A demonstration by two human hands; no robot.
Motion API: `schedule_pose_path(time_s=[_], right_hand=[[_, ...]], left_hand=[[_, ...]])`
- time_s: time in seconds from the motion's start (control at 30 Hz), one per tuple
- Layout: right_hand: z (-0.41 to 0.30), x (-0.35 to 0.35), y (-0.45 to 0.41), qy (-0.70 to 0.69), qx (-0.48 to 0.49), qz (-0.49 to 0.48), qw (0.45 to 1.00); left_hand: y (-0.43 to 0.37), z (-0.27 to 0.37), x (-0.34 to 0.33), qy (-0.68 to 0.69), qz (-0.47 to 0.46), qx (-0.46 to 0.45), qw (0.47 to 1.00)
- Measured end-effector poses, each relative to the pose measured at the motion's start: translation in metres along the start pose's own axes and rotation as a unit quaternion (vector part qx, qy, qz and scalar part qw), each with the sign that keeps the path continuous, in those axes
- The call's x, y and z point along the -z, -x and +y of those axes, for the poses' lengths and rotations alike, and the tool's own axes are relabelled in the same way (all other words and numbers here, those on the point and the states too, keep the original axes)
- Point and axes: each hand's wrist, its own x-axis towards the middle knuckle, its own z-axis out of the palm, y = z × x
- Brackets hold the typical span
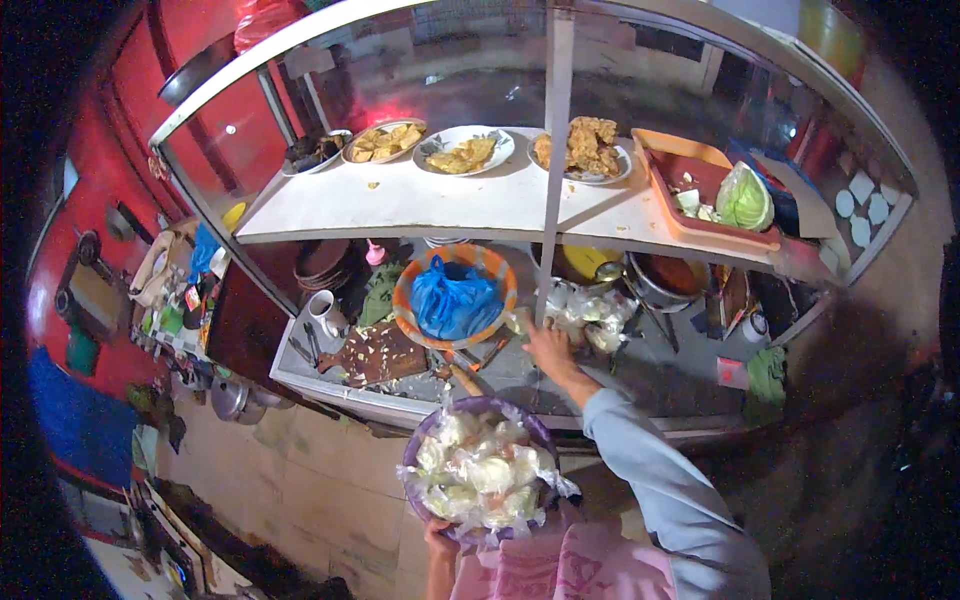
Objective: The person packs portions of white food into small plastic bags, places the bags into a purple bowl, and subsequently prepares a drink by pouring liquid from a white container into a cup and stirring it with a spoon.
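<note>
My left hand [441, 541] grips the near rim of a purple plastic basin [411, 453] held in front of my body. Tied clear plastic bags of cut cabbage [491, 474] fill it. Over the grey counter, my right hand [553, 351] is stretched out, fingers pointing away from me. A small pale bag [517, 321] lies at its fingertips; whether they hold it cannot be made out. Just to the right is a pile of similar clear bags [592, 309]. An orange-and-white basin [405, 289] with a blue plastic bag [456, 300] stands to the left.
A wooden cutting board [386, 358] with cabbage scraps and a white mug [324, 311] stand at the left. A pot of red sauce [667, 279] is at the right. Above, a white shelf [405, 202] holds plates of fried food [461, 154] and an orange tray [675, 202] with cabbage. A post [556, 150] rises mid-front.
</note>
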Motion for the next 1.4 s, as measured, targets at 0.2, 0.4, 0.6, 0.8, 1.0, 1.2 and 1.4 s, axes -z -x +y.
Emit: schedule_pose_path(time_s=[0.2,0.4,0.6,0.8,1.0,1.2,1.4], right_hand=[[-0.027,-0.056,-0.02,-0.068,-0.136,0.086,0.985],[-0.025,-0.026,0.029,-0.356,-0.113,0.108,0.921],[0.042,-0.021,0.055,-0.297,-0.131,0.14,0.935],[0.07,-0.034,0.063,-0.395,-0.068,0.032,0.916],[0.043,0.12,0.094,-0.579,-0.005,0.091,0.81],[-0.08,0.156,0.147,-0.473,0.193,0.061,0.857],[-0.011,0.136,0.102,-0.498,0.077,0.018,0.863]], left_hand=[[-0.029,-0.013,0.057,-0.017,-0.027,-0.01,0.999],[0.002,0.002,0.012,0.041,0.013,0.006,0.999],[0.0,-0.005,0.004,0.038,-0.025,0.023,0.999],[-0.013,-0.013,0.003,0.019,0.009,0.013,1.0],[-0.046,-0.044,0.019,-0.061,-0.039,-0.043,0.996],[-0.031,-0.023,-0.021,-0.035,-0.079,0.011,0.996],[-0.02,-0.029,-0.037,-0.027,-0.054,0.076,0.995]])
